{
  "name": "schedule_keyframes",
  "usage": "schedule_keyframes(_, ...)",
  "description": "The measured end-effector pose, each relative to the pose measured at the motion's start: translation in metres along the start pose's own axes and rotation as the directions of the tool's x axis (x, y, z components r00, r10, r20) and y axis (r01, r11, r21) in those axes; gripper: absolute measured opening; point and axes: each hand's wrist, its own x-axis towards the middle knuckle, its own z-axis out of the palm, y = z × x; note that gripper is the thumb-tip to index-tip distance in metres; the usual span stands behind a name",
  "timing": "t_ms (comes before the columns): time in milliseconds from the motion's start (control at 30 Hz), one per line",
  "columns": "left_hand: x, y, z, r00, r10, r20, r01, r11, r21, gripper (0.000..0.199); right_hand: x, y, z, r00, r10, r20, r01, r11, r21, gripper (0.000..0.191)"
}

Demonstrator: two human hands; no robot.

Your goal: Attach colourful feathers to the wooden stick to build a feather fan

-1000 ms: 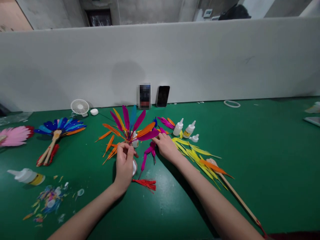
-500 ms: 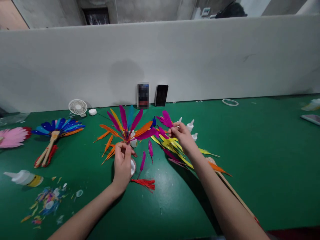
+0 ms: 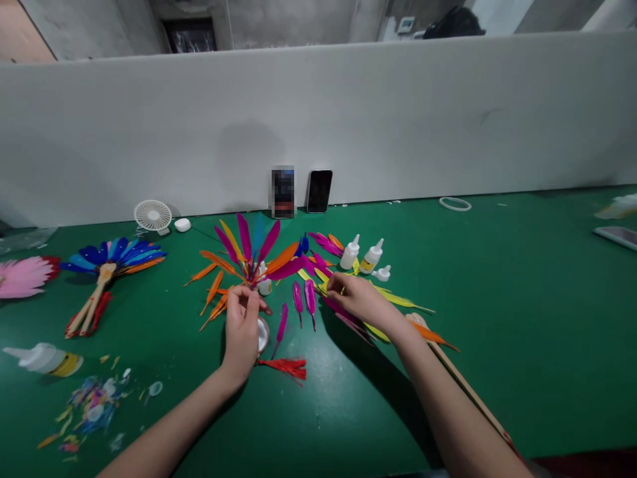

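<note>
My left hand [image 3: 242, 328] pinches the base of an upright feather fan [image 3: 243, 239] of magenta, orange, yellow and teal feathers. Beneath that hand is a small round dish [image 3: 262, 334], partly covered. My right hand [image 3: 355, 295] is low over the yellow feathers [image 3: 401, 300], its fingers bent together; whether they grip anything is hidden. Left of it, magenta feathers [image 3: 310, 299] lie side by side on the green table [image 3: 318, 425]. A red tassel [image 3: 288, 368] rests nearer to me. Loose orange feathers [image 3: 213, 292] lie left of the fan.
Two white glue bottles [image 3: 350, 253] stand behind my right hand. A blue feather fan [image 3: 117, 255], a glue bottle on its side [image 3: 47, 360] and scraps [image 3: 94, 405] are at left. Two phones [image 3: 319, 191] lean on the partition [image 3: 388, 119]. A wooden stick [image 3: 468, 385] lies at right.
My right hand has moved down and no longer holds up the magenta feathers. Another magenta feather now lies beside the one on the table. My left hand keeps its hold on the fan.
</note>
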Motion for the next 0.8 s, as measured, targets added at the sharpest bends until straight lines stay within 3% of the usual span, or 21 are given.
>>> schedule_keyframes(167,0.000,-0.001,0.000,1.000,-0.011,0.014,0.011,1.000,-0.010,0.026,-0.004,0.000,0.001,0.989,0.145,0.041,-0.122,0.928,-0.352,0.013)
schedule_keyframes(400,0.000,0.001,0.001,1.000,-0.010,0.005,0.010,1.000,-0.025,0.027,-0.004,-0.008,0.010,0.992,0.126,0.014,-0.110,0.909,-0.401,0.017)
schedule_keyframes(467,0.000,0.001,0.001,1.000,-0.010,0.008,0.011,1.000,-0.027,0.026,-0.002,-0.002,0.007,0.992,0.125,0.016,-0.115,0.951,-0.287,0.012)
schedule_keyframes(567,0.000,0.001,0.001,1.000,-0.009,0.010,0.010,1.000,-0.026,0.023,0.000,0.011,-0.001,0.993,0.118,0.024,-0.118,0.992,0.040,0.014)
schedule_keyframes(700,0.000,0.001,0.001,1.000,-0.019,0.011,0.020,1.000,-0.018,0.020,0.002,0.020,-0.010,0.992,0.047,0.113,-0.101,0.839,0.535,0.012)
schedule_keyframes(800,0.000,0.001,0.000,1.000,-0.024,0.014,0.024,1.000,-0.015,0.019,0.003,0.022,-0.011,0.997,0.022,0.072,-0.063,0.769,0.636,0.022)
